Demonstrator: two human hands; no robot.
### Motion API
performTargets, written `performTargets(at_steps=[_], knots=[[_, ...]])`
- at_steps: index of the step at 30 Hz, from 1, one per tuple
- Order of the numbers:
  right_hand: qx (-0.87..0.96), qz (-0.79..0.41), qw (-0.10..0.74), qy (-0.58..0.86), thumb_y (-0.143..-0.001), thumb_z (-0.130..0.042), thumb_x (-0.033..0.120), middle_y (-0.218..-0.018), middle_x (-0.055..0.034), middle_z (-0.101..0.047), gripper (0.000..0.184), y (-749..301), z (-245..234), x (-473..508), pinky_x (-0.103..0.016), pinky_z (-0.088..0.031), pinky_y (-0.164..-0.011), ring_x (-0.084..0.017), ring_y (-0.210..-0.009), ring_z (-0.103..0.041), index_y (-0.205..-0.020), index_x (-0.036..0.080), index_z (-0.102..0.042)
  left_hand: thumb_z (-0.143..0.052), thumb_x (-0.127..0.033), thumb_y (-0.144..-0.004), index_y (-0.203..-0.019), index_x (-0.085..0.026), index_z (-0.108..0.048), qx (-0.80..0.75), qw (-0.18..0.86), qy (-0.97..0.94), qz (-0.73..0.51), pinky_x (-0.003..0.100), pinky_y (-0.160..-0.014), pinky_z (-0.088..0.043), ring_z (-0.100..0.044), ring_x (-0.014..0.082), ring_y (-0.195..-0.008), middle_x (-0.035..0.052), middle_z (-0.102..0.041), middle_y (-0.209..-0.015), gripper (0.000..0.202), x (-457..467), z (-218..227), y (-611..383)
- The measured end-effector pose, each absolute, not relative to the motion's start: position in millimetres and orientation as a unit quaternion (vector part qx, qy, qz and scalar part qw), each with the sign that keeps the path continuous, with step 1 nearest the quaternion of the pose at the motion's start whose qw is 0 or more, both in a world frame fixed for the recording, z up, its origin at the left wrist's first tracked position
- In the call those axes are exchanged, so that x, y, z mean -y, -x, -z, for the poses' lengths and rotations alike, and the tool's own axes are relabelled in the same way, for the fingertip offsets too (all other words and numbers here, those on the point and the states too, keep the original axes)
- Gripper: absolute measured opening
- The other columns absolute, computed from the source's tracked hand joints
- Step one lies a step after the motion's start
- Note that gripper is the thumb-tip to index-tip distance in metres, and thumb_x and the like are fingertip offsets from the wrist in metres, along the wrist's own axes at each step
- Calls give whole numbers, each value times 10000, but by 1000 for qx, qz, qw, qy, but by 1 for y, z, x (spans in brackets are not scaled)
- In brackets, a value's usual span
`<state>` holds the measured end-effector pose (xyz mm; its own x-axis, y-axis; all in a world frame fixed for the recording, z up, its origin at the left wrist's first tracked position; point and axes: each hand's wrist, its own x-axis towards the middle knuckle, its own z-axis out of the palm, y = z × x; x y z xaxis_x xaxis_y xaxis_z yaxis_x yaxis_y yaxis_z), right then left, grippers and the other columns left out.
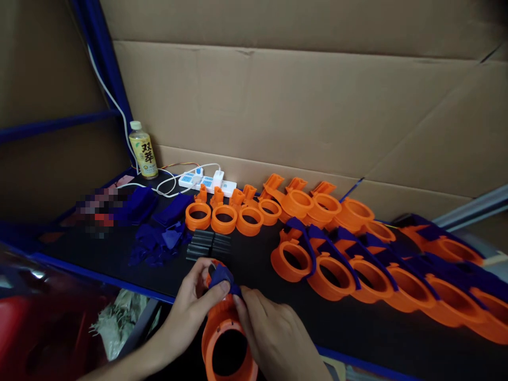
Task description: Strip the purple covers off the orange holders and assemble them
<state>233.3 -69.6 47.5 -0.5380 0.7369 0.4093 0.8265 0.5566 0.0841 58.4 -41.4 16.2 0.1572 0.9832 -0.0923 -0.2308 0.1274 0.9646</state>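
Low in front of me, at the shelf's front edge, is an orange plastic tape dispenser (211,338) with its round ring towards me. My left hand (194,299) is closed around its far end, thumb pressed on a small dark blue plastic piece (222,275) there. My right hand (273,330) is closed along the right side, fingertips at the same blue piece and the orange body. My fingers partly hide where the two parts meet. Just beyond my left hand lie black ribbed pieces (208,244), with a heap of small blue pieces (156,244) to their left.
Several orange dispenser bodies (223,225) stand in rows on the black shelf top (254,259). Dispensers with blue parts (331,280) line the right side. A white power strip (206,182), its cables and a yellow-labelled bottle (143,151) stand at the back by a cardboard wall (293,100).
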Motion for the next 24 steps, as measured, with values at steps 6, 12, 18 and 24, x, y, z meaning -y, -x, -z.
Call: performTargets(at_steps=[6, 12, 18, 24], knots=[[848, 100, 243, 461, -1055, -341, 272, -888, -78, -718, 346, -225, -46, 64, -264, -503, -543, -161, -672, -693, -1281, 83, -523, -702, -372, -860, -984, -237, -559, -412, 606, -453, -507, 288, -849, -441, -529, 184, -922, 4, -573, -964, 232, 45, -16, -61], [856, 138, 244, 435, -1039, -323, 177, -840, -105, -715, 359, -222, -39, 72, -256, -536, -525, -168, -661, -698, -1269, 8, -542, -698, -382, -857, -967, -244, -536, -404, 612, -458, -503, 304, -815, -445, -519, 187, -859, -2, -561, -921, 239, 46, -18, -61], [834, 148, 295, 443, -1030, -357, 171, -919, -140, -730, 327, -217, -39, 73, -261, -569, -575, -181, -716, -716, -1223, 17, -573, -712, -366, -842, -976, -229, -547, -406, 586, -481, -510, 321, -840, -433, -525, 204, -893, 19, -571, -947, 253, 45, -28, -55], [857, 116, 277, 419, -1020, -370, 150, -949, -134, -727, 309, -219, -38, 76, -278, -586, -618, -186, -760, -717, -1233, 21, -554, -707, -359, -843, -969, -236, -517, -398, 603, -481, -496, 315, -829, -424, -492, 181, -837, -7, -532, -895, 260, 44, -28, -48]])
